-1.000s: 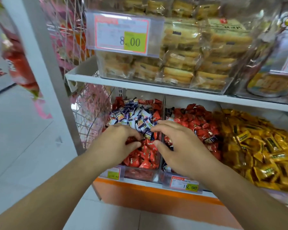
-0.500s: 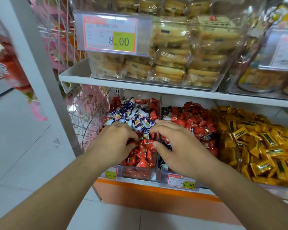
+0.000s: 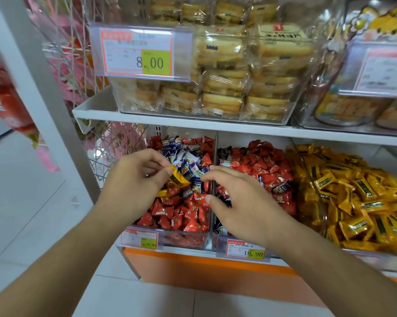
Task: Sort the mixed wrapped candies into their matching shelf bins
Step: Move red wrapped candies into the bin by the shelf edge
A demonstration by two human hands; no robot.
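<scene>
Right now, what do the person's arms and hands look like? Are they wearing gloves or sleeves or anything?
No gloves and no sleeves that the picture shows. Both forearms are bare all the way to the picture's bottom edge. The left hand and right hand are bare too, with no rings, watch or bracelets that I can see. Any shirt is out of view.

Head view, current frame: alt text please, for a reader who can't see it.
The left hand pinches a yellow candy above the left bin of mixed red and blue-white candies, while the right hand hovers open over the divider. A bin of yellow candies sits far right.
</scene>
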